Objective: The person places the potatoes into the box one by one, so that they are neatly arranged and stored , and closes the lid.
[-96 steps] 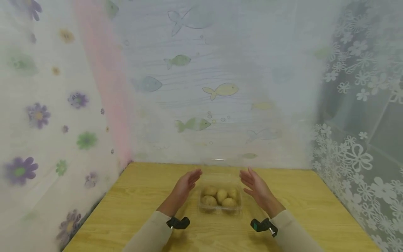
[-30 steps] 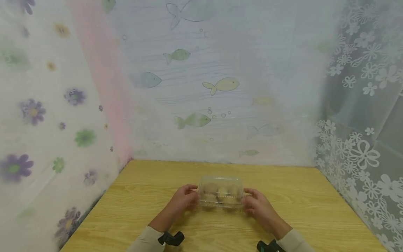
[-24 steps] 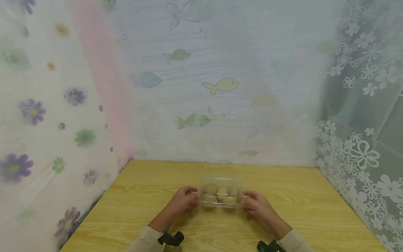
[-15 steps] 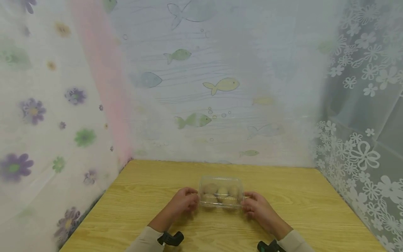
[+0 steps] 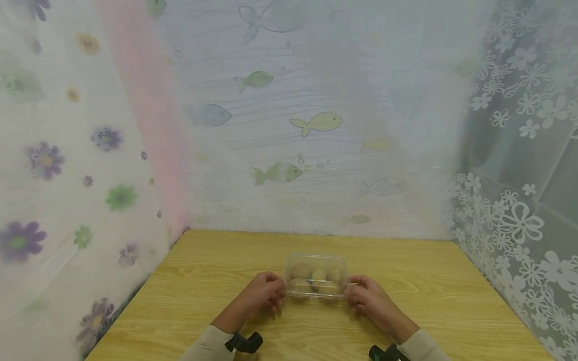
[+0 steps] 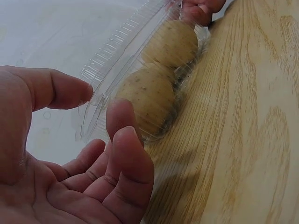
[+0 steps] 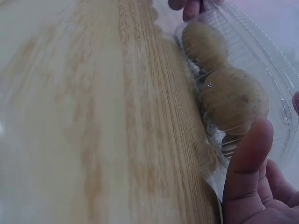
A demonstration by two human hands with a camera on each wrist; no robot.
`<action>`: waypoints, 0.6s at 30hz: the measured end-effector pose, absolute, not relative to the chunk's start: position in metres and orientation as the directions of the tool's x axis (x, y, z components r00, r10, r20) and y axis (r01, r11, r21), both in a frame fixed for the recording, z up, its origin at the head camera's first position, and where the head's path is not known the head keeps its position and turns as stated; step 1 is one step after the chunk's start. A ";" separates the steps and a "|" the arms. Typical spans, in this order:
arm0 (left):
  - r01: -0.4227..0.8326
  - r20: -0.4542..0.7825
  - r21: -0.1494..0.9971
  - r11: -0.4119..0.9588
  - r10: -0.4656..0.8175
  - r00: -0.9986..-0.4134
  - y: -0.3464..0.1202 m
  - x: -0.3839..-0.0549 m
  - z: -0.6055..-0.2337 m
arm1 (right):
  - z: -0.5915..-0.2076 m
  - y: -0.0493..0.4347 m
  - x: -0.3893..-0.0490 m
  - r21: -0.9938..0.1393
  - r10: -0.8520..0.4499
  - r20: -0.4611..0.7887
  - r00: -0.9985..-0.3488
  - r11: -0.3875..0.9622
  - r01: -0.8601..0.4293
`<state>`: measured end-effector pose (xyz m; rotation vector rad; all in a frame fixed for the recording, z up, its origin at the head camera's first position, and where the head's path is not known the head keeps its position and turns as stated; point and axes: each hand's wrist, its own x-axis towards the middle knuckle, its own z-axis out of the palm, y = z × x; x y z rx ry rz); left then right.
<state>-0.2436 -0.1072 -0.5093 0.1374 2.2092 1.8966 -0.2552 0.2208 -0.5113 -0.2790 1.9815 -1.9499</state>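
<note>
A clear plastic clamshell box [image 5: 316, 258] sits on the wooden table with its lid down over several potatoes [image 5: 301, 272]. At its left end my left hand [image 5: 264, 291] has thumb and curled fingers on either side of the rim near the front corner. My right hand [image 5: 368, 296] pinches the rim at the opposite front corner in the same way. The left wrist view shows the ridged lid edge between the digits of that hand, beside a potato [image 6: 147, 95]. In the right wrist view, fingertips overlap the box near another potato [image 7: 236, 100]; part of that hand is cut off.
A light wood-grain table [image 5: 217, 260] carries the box. A pale curtain with fish prints [image 5: 316, 175] hangs behind it. Flower-patterned sheets stand at left [image 5: 58, 200] and right [image 5: 515, 220]. Dark wrist mounts [image 5: 246, 342] sit at the cuffs.
Some three seconds ago the lid stood raised and both hands were apart from the box. Now the lid is down and both hands grip the rim. Over the last second the hands have barely shifted.
</note>
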 end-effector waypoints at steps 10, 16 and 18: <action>-0.119 -0.161 0.978 0.173 0.256 -0.953 -0.107 -0.244 -0.509 | -0.509 0.222 -0.253 -0.993 -0.388 -0.115 -0.914 0.079 0.092; -0.118 -0.166 0.976 0.184 0.268 -0.949 -0.105 -0.243 -0.509 | -0.510 0.224 -0.252 -0.991 -0.437 -0.132 -0.890 0.093 0.101; -0.123 -0.171 0.975 0.185 0.268 -0.948 -0.105 -0.242 -0.509 | -0.510 0.225 -0.251 -0.990 -0.459 -0.133 -0.879 0.100 0.097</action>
